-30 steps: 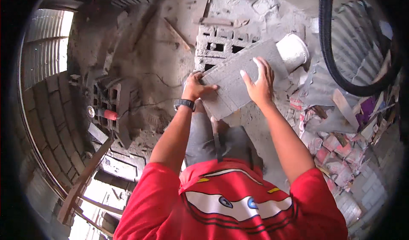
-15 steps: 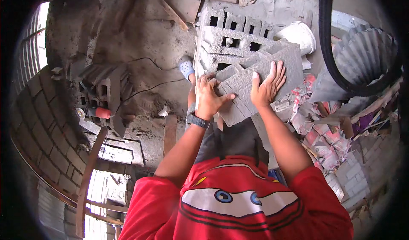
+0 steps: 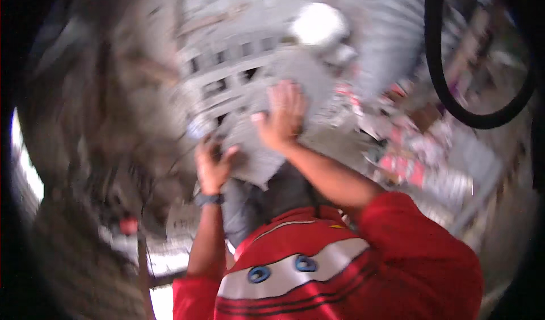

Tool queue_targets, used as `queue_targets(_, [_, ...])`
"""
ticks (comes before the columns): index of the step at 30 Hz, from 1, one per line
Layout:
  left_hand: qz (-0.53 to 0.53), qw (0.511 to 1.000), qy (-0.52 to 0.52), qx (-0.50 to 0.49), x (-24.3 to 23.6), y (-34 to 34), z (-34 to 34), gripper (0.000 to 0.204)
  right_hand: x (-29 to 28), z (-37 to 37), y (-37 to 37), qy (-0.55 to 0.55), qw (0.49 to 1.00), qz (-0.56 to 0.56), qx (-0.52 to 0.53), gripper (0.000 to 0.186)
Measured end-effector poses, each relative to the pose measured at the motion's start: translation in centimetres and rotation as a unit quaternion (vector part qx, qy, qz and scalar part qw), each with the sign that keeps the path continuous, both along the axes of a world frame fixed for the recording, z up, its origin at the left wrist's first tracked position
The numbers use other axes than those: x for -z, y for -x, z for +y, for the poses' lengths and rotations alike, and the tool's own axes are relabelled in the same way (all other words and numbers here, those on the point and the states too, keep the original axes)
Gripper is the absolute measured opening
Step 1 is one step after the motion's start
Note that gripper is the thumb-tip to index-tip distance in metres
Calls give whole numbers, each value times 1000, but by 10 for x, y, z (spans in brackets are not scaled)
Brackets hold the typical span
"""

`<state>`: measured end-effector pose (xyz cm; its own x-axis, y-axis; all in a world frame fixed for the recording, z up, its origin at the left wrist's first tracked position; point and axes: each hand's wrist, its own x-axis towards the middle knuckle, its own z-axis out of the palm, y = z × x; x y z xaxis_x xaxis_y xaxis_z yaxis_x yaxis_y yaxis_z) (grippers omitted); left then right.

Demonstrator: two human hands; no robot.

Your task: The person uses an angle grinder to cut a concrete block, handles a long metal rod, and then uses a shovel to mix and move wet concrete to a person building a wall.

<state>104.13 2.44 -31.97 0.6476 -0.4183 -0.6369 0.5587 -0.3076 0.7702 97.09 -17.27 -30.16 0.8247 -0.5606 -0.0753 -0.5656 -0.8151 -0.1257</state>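
Note:
A grey hollow concrete block (image 3: 254, 144) lies tilted in front of me, against a stack of similar hollow blocks (image 3: 230, 70). My right hand (image 3: 284, 115) rests flat on its upper face, fingers stretched out and thumb apart. At the block's left edge is my left hand (image 3: 213, 164), its thumb over the face and its fingers bent around the side. Motion blur softens both hands, and the left fingertips are partly hidden. A dark watch (image 3: 210, 199) circles my left wrist.
Beyond the stack sits a white bucket (image 3: 321, 24), with grey corrugated sheet (image 3: 392, 53) to its right. Crumpled paper rubbish (image 3: 406, 155) covers the right side. A black cable loop (image 3: 482, 120) hangs at upper right. A blurred red tool (image 3: 129, 225) lies at lower left.
The view has swung, so block, stack and bucket now appear farther left, and the picture is blurred. My right hand stays flat on the block; my left hand remains at its left edge.

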Motion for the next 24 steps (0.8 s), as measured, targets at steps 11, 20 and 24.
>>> queue_targets(11, [-348, 896, -126, 246, 13, 11, 9, 40, -59, -13, 40, -223, 973, -48, 33, 73])
queue_targets(20, [-395, 918, 4, 44, -59, 37, 12, 51, -126, -73, 320, -392, 916, 30, -85, 52])
queue_targets(24, [-285, 939, 191, 13, -170, 138, -90, 41, -20, -104, 566, -434, 878, 159, 125, 57])
